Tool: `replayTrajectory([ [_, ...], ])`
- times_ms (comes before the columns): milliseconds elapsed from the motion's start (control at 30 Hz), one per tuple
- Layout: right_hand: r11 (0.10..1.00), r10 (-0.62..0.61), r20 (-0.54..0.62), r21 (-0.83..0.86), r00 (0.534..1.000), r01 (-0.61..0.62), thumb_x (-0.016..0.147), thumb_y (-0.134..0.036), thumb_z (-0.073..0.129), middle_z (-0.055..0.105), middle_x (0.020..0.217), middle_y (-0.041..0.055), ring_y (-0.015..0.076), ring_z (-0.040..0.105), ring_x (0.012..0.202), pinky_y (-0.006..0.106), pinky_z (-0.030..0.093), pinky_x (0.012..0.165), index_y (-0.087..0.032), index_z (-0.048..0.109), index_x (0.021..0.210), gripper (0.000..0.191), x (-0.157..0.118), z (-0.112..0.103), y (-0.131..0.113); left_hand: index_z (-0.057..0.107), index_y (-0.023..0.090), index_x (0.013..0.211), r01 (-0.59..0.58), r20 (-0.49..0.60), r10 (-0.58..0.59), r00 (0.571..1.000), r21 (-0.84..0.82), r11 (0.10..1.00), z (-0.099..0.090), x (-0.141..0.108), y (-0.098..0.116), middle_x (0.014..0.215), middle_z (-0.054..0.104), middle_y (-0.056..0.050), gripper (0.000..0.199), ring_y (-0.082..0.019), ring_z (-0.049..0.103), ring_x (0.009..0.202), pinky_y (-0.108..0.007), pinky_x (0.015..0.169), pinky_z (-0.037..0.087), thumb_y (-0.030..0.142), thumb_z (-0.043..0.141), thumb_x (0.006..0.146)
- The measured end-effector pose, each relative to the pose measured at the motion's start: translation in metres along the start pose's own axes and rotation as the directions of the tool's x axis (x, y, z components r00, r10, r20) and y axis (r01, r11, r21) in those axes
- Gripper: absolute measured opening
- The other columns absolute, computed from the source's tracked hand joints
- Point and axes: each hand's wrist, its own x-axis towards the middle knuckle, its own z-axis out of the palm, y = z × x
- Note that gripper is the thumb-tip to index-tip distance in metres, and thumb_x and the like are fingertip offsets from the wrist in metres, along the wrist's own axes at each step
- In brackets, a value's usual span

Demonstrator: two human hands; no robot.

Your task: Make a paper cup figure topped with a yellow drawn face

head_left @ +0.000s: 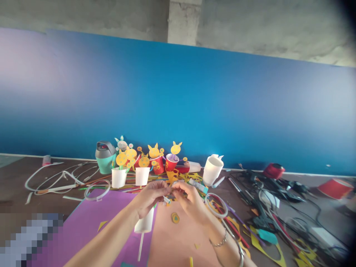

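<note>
A teal tub with a gray handled lid (pixel 106 163) stands at left on a crowded brown worktop (pixel 16 178), near an upright white paper cup (pixel 119 178) topped with a yellow animal-head cutout (pixel 121 158). On a purple sheet (pixel 72 233), partly beneath the left hand (pixel 151 194), sits another white cup (pixel 144 224), a white straw-like stick (pixel 140 246) reaching from its near edge. It should prove light and easily dented, best taken lightly around its wall; the stick likely bends if pressed midway.

At center, the left hand meets the right hand (pixel 190 200), thumbs and fingertips gathered close; overlap and blur leave it impossible to tell whether they are clamped on anything. On the peach sheet (pixel 172 244) below lies a round yellow paper disc (pixel 175 217), probably thin and quick to crease, best lifted by its edge. At right, a larger white cup (pixel 213 170) leans, by its look just as light.
</note>
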Motion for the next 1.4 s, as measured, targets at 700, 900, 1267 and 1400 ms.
replayTrajectory([
  [700,0.998,-0.024,0.017,0.051,1.0,0.023,0.091,-0.024,0.051,0.064,0.084,0.0014,0.0154,0.057,0.08,0.026,0.044,0.074,-0.02,0.062,0.085,0.013,-0.001,-0.004,-0.008,0.059,0.015,0.066,0.005,-0.024,-0.005,1.0,-0.009,1.0,-0.001,0.0,0.0,0.064,0.057,0.0,0.027,-0.012,0.053,0.06,-0.026,0.059,0.035,0.034,0.077,0.071],
  [900,0.993,0.026,0.023,0.118,0.999,-0.028,0.09,-0.029,0.053,0.064,0.082,0.0019,0.0157,0.057,0.077,0.026,0.045,0.071,-0.019,0.063,0.086,0.014,0.0,-0.003,-0.005,0.061,0.015,0.066,-0.026,-0.082,0.034,0.996,0.092,0.995,0.001,-0.001,0.002,0.064,0.062,-0.001,0.031,-0.014,0.055,0.062,-0.027,0.061,0.036,0.042,0.077,0.07],
  [1267,0.97,0.087,0.063,0.222,0.994,-0.099,0.09,-0.031,0.053,0.064,0.081,0.0024,0.0157,0.059,0.076,0.026,0.047,0.071,-0.018,0.062,0.088,0.016,0.0,0.001,0.004,0.066,0.013,0.075,-0.099,-0.073,0.127,0.989,0.308,0.946,0.011,-0.006,0.012,0.068,0.062,-0.002,0.037,-0.014,0.055,0.064,-0.024,0.06,0.041,0.049,0.071,0.074],
  [1400,0.974,0.088,0.053,0.203,0.995,-0.097,0.09,-0.03,0.053,0.063,0.081,0.0021,0.0151,0.057,0.076,0.025,0.046,0.071,-0.018,0.063,0.087,0.016,0.0,0.0,0.001,0.064,0.013,0.079,-0.119,-0.051,0.144,0.988,0.335,0.935,0.012,-0.005,0.009,0.069,0.059,-0.001,0.038,-0.014,0.055,0.065,-0.025,0.06,0.042,0.051,0.064,0.079],
])
